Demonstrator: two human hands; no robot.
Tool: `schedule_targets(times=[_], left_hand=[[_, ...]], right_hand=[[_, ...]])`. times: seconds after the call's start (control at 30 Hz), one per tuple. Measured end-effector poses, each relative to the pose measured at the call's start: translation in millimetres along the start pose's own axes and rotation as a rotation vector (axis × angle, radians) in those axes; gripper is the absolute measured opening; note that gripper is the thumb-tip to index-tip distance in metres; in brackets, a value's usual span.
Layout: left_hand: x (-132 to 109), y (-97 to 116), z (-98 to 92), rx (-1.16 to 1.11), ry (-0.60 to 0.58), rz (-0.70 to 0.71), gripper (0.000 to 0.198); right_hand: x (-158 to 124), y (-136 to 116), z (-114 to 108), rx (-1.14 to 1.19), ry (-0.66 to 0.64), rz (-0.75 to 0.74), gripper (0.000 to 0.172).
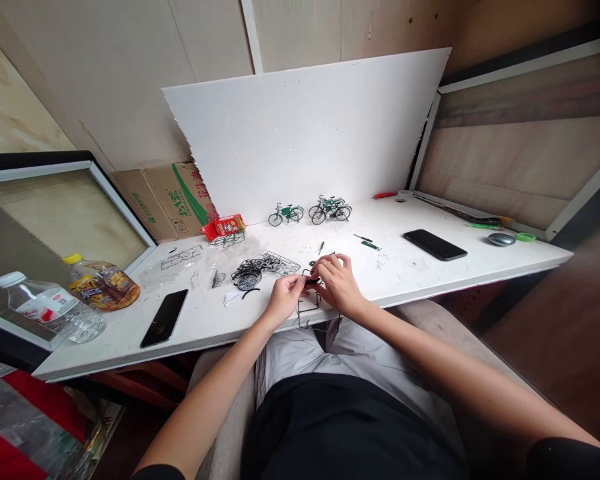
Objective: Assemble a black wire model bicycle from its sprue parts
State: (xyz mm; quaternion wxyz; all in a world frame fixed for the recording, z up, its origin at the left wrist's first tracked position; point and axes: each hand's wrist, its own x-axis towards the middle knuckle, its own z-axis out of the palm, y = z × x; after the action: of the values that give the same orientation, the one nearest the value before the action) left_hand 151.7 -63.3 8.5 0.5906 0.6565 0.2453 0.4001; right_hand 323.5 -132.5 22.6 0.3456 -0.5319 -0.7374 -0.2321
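Note:
Both my hands are close together at the table's front edge. My left hand [286, 297] is closed, thumb and finger pinching a black plastic model-kit frame [309, 308]. Curled over the same frame from the other side, my right hand [339, 283] has its fingertips near a small dark part. The frame hangs partly past the edge, over my lap. Left of my hands lies a heap of black model parts [253, 270] with spoked wheels. Beyond stand several small model bicycles, one green bicycle [286, 214] apart from a cluster [330, 210].
A black phone [165, 319] and two bottles, one clear [50, 308] and one yellow-capped [103, 283], stand left. Another phone [435, 245] lies right. Small green and black pieces [370, 245] lie mid-table. A red packet [223, 228] sits before a cardboard box [167, 200]; a white board [310, 133] stands behind.

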Motion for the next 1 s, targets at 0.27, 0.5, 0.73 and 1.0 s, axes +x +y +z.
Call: schedule_targets(times=[0.27, 0.5, 0.73, 1.0], left_hand=[[-6.2, 14.3, 3.2, 0.076, -0.017, 0.055, 0.048], [-3.8, 5.8, 2.6, -0.046, -0.001, 0.01, 0.053], [0.0, 1.1, -3.7, -0.16, -0.11, -0.098, 0.062], [-2.5, 8.2, -0.8, -0.138, -0.081, -0.139, 0.057]], right_hand=[[-0.9, -7.2, -3.7, -0.088, -0.023, -0.097, 0.022], [-4.1, -3.4, -1.9, -0.147, -0.022, -0.137, 0.026], [-4.1, 3.9, 0.5, -0.137, 0.002, -0.131, 0.022], [-9.9, 5.5, 9.2, -0.056, 0.017, -0.142, 0.016]])
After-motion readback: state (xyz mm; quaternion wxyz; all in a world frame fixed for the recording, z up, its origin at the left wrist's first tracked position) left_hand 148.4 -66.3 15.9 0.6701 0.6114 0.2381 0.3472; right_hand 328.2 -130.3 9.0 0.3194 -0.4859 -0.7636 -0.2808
